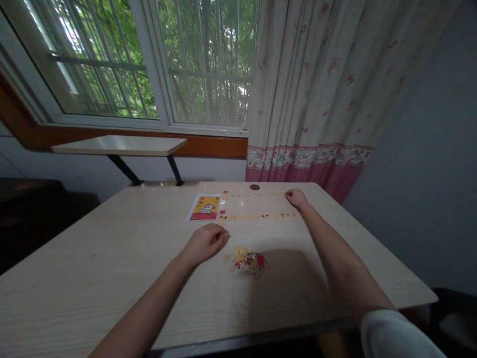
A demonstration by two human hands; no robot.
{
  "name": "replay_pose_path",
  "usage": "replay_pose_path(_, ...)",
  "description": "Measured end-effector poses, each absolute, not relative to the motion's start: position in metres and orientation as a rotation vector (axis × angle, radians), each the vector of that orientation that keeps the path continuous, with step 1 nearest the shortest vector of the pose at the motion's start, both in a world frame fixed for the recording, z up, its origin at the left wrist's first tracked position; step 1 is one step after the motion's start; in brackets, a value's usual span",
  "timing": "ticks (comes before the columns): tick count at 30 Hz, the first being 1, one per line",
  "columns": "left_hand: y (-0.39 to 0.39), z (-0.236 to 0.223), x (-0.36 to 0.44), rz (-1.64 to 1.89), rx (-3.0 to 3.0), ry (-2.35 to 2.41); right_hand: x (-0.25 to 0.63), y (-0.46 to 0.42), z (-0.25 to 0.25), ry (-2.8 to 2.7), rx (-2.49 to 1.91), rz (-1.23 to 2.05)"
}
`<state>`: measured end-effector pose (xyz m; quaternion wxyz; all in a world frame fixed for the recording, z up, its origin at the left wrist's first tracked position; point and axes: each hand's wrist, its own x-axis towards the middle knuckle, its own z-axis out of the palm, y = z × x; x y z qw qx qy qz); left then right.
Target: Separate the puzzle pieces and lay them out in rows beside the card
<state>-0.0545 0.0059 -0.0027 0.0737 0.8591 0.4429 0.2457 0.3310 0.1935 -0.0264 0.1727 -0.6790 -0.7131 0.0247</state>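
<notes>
Left hand (207,243) curls loosely, right hand (297,198) touches irregular pieces (260,195) on the wood-grained table (122,248), grips unclear.

On the table (119,248), the picture sheet (204,206) lies left of two piece rows (265,216).

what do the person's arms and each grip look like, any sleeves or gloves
The left grip and right grip are bare hands, ungloved, with no watch or bracelet visible. A pale, plain-looking sleeve covers the top of the right arm; no sleeve shows on the left arm.
</notes>
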Motion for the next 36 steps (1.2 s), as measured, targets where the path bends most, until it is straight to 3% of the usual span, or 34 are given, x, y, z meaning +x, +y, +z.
replay_pose_path(20,0.006,-0.001,-0.054,0.739,2.57,1.33,0.312,0.182,-0.018,-1.87,-1.981,-0.062)
replay_pose_path(29,0.006,-0.001,-0.054,0.745,2.562,1.348,0.204,0.187,0.003,-2.136,-1.567,0.011)
replay_pose_path(36,0.005,-0.001,-0.054,0.751,2.562,1.327,0.14,0.181,-0.008,-2.294,-1.523,0.093)
